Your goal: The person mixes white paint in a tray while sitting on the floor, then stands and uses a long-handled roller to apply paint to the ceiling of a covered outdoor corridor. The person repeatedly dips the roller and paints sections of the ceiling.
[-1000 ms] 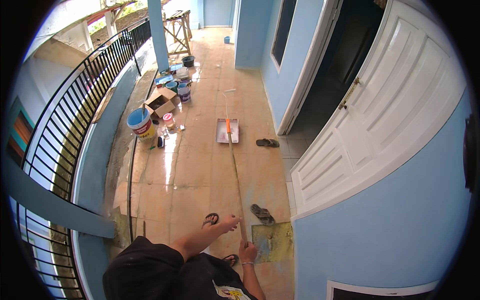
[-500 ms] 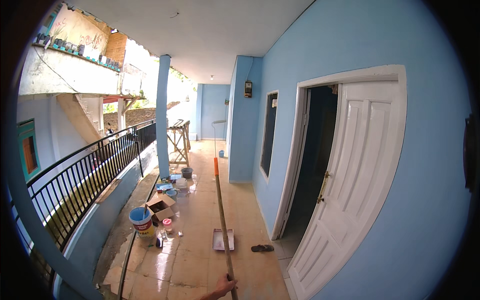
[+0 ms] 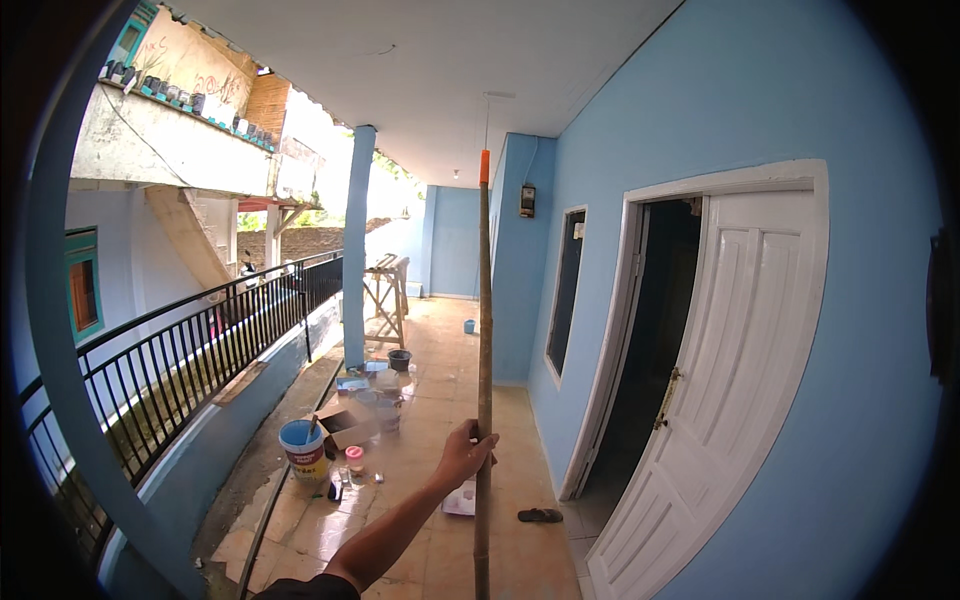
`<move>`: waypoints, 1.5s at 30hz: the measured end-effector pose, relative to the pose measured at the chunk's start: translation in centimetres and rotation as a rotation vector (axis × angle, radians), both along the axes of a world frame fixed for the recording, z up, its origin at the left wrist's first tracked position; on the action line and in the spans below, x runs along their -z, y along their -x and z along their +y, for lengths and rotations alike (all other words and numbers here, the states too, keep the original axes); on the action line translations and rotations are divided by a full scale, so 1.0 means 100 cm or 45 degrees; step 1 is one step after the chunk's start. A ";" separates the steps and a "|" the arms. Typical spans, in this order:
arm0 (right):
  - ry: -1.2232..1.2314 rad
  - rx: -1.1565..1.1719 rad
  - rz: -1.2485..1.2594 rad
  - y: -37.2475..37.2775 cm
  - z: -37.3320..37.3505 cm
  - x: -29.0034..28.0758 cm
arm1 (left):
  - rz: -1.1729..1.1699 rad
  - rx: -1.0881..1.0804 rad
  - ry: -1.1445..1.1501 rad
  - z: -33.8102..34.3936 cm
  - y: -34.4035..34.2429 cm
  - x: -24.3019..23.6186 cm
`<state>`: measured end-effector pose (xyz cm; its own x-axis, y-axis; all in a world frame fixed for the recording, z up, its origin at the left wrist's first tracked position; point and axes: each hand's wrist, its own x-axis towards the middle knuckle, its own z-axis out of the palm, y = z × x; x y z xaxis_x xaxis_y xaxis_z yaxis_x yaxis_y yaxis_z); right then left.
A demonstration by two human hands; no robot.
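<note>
My left hand [image 3: 465, 453] is closed around a long wooden pole [image 3: 484, 350], with the forearm reaching in from the lower left. The pole stands nearly upright in front of me. At its top an orange sleeve [image 3: 485, 166] joins a thin wire frame carrying a paint roller [image 3: 500, 95], which appears against the white ceiling; whether it touches cannot be told. Behind the pole, a paint tray [image 3: 460, 499] lies on the floor, partly hidden by my hand and the pole. My right hand is out of view.
Left on the tiled floor stand a paint bucket [image 3: 303, 449], an open cardboard box [image 3: 345, 424], a pink-lidded jar [image 3: 355, 458] and a dark tub [image 3: 399, 359]. A wooden trestle [image 3: 386, 300] stands beyond the blue pillar [image 3: 358, 250]. A sandal [image 3: 540, 515] lies near the white door [image 3: 715, 390].
My left hand has risen with the pole, lifting the roller from mid-height up to the ceiling area. The pole has turned more upright, and the view has shifted slightly.
</note>
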<state>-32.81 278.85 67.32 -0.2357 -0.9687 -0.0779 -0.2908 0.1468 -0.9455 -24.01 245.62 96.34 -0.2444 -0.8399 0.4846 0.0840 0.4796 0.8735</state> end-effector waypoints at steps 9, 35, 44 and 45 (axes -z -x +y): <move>0.068 -0.137 -0.019 -0.001 -0.005 -0.023 | 0.216 -0.170 0.048 0.014 -0.075 -0.066; 0.439 -0.447 -0.020 -0.103 -0.270 -0.120 | 0.127 -0.757 0.297 -0.091 -0.320 -0.196; 0.484 -0.608 -0.021 -0.069 -0.320 -0.199 | -0.001 -0.715 0.256 -0.083 -0.275 -0.201; 0.493 -0.639 -0.097 -0.064 -0.326 -0.205 | -0.019 -0.731 0.221 -0.080 -0.268 -0.200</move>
